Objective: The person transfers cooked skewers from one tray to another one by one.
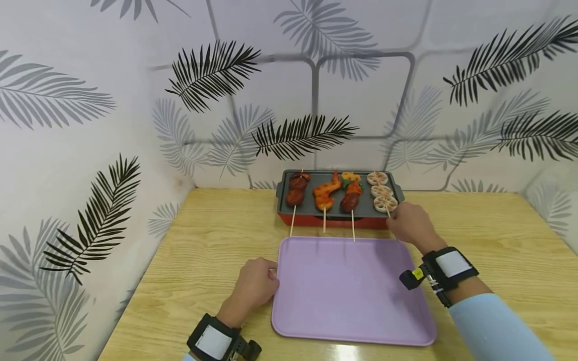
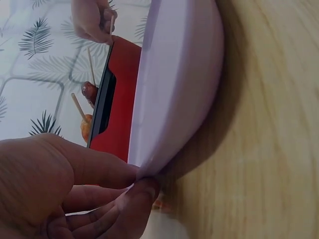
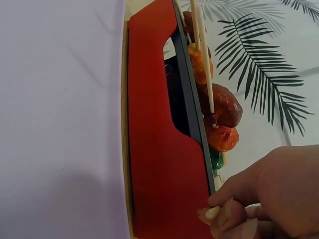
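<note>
My left hand (image 1: 257,282) pinches the left rim of a purple tray (image 1: 347,291) between thumb and fingers. In the left wrist view that tray rim (image 2: 184,74) runs away from the fingertips above the table. At the grill's front right corner, my right hand (image 1: 412,225) pinches the stick of a lotus root skewer (image 1: 381,191). Its stick end (image 3: 213,213) shows between thumb and finger in the right wrist view. The slices lie on the dark plate of a red grill (image 1: 334,221), which stands just behind the tray.
Also on the grill lie a skewer of brown pieces (image 1: 296,189), a chicken wing skewer (image 1: 326,193) and a mixed skewer (image 1: 351,193), their sticks pointing toward the tray. A patterned wall (image 1: 289,90) rises behind the wooden table (image 1: 207,230).
</note>
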Tool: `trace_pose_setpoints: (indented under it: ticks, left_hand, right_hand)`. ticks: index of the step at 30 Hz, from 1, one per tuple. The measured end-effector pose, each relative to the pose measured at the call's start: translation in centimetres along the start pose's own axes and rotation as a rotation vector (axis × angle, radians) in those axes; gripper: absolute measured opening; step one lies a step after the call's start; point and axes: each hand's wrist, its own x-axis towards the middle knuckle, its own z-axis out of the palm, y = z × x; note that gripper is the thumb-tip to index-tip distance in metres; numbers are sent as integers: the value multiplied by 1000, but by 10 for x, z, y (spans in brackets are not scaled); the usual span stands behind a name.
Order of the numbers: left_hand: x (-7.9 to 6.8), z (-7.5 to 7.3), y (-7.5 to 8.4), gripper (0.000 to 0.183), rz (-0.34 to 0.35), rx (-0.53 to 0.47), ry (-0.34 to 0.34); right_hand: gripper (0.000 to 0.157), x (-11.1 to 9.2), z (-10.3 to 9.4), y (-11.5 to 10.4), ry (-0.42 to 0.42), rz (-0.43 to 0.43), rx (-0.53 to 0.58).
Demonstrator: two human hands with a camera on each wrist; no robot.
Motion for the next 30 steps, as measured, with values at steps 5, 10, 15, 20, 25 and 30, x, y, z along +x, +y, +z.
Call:
trace_pose_setpoints:
  ticks: [5,10,15,20,25,30]
  left_hand:
    - [-1,0,-1,31,-4,-6,9]
    - [-2,0,-2,31,6,12,14]
    - [-1,-1,1,32,-8,-8,-6]
    - [-1,-1,1,33,-23,-14,-14]
    - [-1,-3,0,32,-27,-3,-10]
    - [-3,-1,1,34,-44,-24,-27]
  right_hand:
    - [38,-1,1,-1,34,-74,10]
    - [39,-6,0,-4,76,-105,36]
    - [40,-23,-4,-8,124,-122,37]
    - [42,-50,-8,-18,163,-135,33]
    - [37,-75,-11,-25,154,-111,24]
    - [31,-104,-7,-22,169,-117,15]
